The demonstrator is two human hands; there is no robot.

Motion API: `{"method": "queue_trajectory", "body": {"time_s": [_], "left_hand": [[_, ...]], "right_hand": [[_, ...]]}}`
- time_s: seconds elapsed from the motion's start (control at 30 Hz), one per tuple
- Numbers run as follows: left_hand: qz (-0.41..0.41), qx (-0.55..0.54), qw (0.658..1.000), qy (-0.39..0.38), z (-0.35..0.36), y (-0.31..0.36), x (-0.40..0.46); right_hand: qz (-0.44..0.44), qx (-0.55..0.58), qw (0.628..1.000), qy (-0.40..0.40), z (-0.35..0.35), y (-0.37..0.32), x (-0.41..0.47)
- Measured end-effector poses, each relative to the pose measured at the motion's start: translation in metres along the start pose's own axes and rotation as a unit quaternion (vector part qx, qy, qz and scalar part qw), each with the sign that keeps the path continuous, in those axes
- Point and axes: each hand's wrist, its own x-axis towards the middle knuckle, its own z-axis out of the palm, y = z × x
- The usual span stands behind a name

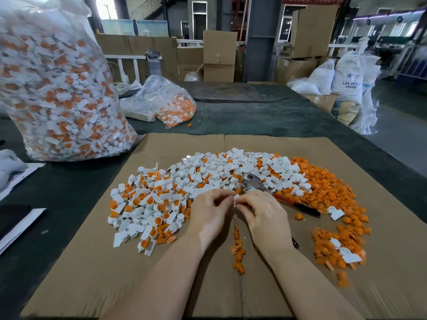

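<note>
- Right now the left grip (pixel 208 213) and the right grip (pixel 263 215) meet fingertip to fingertip. Both pinch one small white piece (pixel 236 199), so neither is released.
- That white piece sits exactly between the two grips, on the person's midline, held just above the cardboard sheet (pixel 92 262). Neither hand is nearer to it; each has it from its own side.
- From the pinch a strand of orange pieces (pixel 238 250) runs straight back toward the person, between the two forearms. Its long axis points from the fingertips to the body, and its lower part lies on the cardboard. Whether the strand is joined to the white piece is too small to tell.
- I judge the coming move turns on that line: anything pushed or threaded along it must go fore and aft, not sideways, with both grips keeping the piece square to it.
- Just beyond the right grip lie the pliers (pixel 253 181), head on the pile and red handle slanting out to the right. The right grip is plainly the nearer one for them.
- Further out, the heap of white parts (pixel 208 172) spreads left and ahead, and the heap of orange parts (pixel 323 181) lies to the right, all on the cardboard on the desk (pixel 254 116).
</note>
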Motion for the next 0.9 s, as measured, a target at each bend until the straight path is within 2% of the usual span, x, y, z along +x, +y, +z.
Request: {"method": "queue_trajectory", "body": {"time_s": [0.07,0.13,0.27,0.43,0.63,0.9], "left_hand": [[-0.004,-0.035,0.999,-0.033,-0.001,0.0,-0.003],[0.008,-0.016,0.998,-0.054,0.0,-0.001,-0.004],[0.011,-0.016,0.999,-0.042,0.002,0.001,-0.005],[0.007,-0.017,0.999,-0.043,0.002,0.002,-0.006],[0.031,0.014,0.999,-0.038,0.0,0.003,-0.007],[0.037,0.039,0.998,-0.027,0.004,0.001,-0.007]], "right_hand": [[0.005,0.006,1.0,0.011,0.0,0.0,0.001],[0.012,0.017,1.0,0.01,0.0,-0.001,0.001],[0.036,0.055,0.998,-0.013,-0.002,0.003,0.004],[0.074,0.05,0.996,0.016,-0.012,0.012,0.012],[0.011,0.056,0.997,-0.053,-0.009,0.005,0.007],[0.003,0.022,0.999,-0.037,0.0,0.005,0.006]]}}
